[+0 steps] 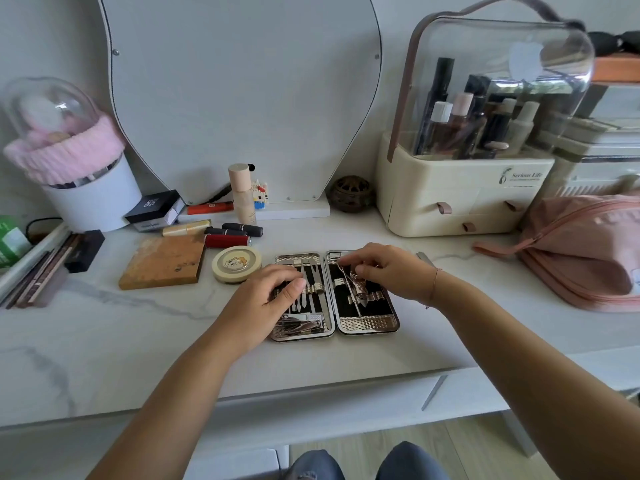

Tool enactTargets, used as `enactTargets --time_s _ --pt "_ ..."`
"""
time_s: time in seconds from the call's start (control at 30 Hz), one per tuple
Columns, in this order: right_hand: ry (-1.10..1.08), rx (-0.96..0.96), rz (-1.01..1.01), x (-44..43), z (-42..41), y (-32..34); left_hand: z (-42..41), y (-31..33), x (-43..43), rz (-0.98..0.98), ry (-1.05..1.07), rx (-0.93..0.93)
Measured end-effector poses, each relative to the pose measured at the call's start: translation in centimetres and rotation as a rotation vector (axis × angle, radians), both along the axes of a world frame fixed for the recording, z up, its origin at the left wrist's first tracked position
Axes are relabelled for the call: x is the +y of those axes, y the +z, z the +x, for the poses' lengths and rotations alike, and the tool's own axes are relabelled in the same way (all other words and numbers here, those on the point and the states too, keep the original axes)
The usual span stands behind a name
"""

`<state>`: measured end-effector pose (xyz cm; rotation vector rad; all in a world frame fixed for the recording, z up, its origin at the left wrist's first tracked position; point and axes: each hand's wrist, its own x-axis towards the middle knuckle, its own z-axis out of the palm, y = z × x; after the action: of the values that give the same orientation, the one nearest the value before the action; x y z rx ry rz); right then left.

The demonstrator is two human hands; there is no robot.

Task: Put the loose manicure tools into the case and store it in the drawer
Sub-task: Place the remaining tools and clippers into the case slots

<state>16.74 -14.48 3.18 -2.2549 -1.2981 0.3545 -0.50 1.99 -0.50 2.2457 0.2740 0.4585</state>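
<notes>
Case (367,323) lay open, flat. Left hand (266,299) on case's left half, fingers bent; grip not discernible. Right hand (384,268) over case's right half, pinch-grip on hinged tool (357,289).

Risk: tool seated proud, blocking closure. Metal strip (425,259) just right of case, possibly loose tool, liable to be overlooked.

Manicure case (367,323) lies open near the vanity table (138,341) front edge; left hand (270,299) on its left half, right hand (384,271) pinching a nipper (357,289) over its right half; compact (237,263) just left of the case, wooden block (162,263) left of that, lipsticks (228,237) behind both; mirror (242,98) at the back; organiser (460,195) behind right; pouch (585,258) far right; drawer (346,394) beneath the tabletop.
</notes>
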Motion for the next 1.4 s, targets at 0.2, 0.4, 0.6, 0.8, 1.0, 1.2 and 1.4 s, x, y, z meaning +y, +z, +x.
enactTargets --time_s 0.2,0.4,0.6,0.8,1.0,1.2,1.4 --pt "0.014 0.028 -0.090 1.6 0.1 0.8 0.1 -0.2 0.1 0.000 0.004 0.001" --pt "0.028 -0.128 -0.189 2.4 0.6 1.5 0.2 -0.3 0.3 -0.008 0.003 0.007" --pt "0.141 -0.092 -0.223 2.3 1.7 2.0 0.2 -0.2 0.2 -0.008 0.002 0.007" --pt "0.144 -0.025 -0.145 3.0 2.7 1.5 0.2 -0.1 0.2 -0.002 -0.004 0.001" --pt "0.144 0.023 -0.155 3.3 2.7 1.9 0.1 0.1 0.1 -0.008 0.002 0.002" --pt "0.104 -0.037 -0.204 3.5 1.8 2.6 0.1 0.0 0.1 0.007 0.002 0.009" --pt "0.053 -0.110 -0.170 3.6 0.6 2.3 0.0 -0.1 0.2 -0.002 0.001 0.012"
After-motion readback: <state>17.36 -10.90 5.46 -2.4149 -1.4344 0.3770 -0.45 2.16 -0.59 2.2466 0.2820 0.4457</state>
